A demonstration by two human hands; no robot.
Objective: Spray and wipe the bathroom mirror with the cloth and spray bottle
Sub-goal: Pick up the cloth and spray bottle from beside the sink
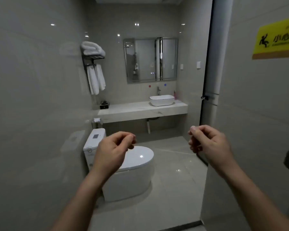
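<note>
Item 1: my left hand (113, 148), raised in front of me, fingers curled loosely inward with thumb near the fingertips, holding nothing. It overlaps my view of the toilet behind it.

Item 2: my right hand (207, 140), raised at the same height, well apart from the left, fingers likewise curled toward the thumb and empty.

Item 3: toilet (133, 165), white, lid shut, standing on the grey floor against the left wall, with a small panel on its tank.

Item 4: paper holder (97, 121) on the wall just above the tank, a white roll or sheet showing in it.

Item 5: counter (140, 110), pale stone, along the far wall. On its right part stands a white vessel basin (162, 99); its inside is not visible from here. A tap (158, 90) rises behind the basin, and a small pink bottle (174, 94) stands just beside the basin's right end. At the counter's left end sits a small black box (104, 105) with dark round items in it, too small to identify.

Item 6: bathroom mirror (151, 60), the task's thing, on the far wall above the counter, well away from both hands.

Item 7: towel rack (93, 58), black, on the left of the mirror: folded white towels stacked on top, two more hanging beneath.

Item 8: glass door (208, 64), dark-edged, on my right.

Item 9: yellow caution sign (276, 39) on the right wall.

Cloth and spray bottle: I cannot make them out.
</note>
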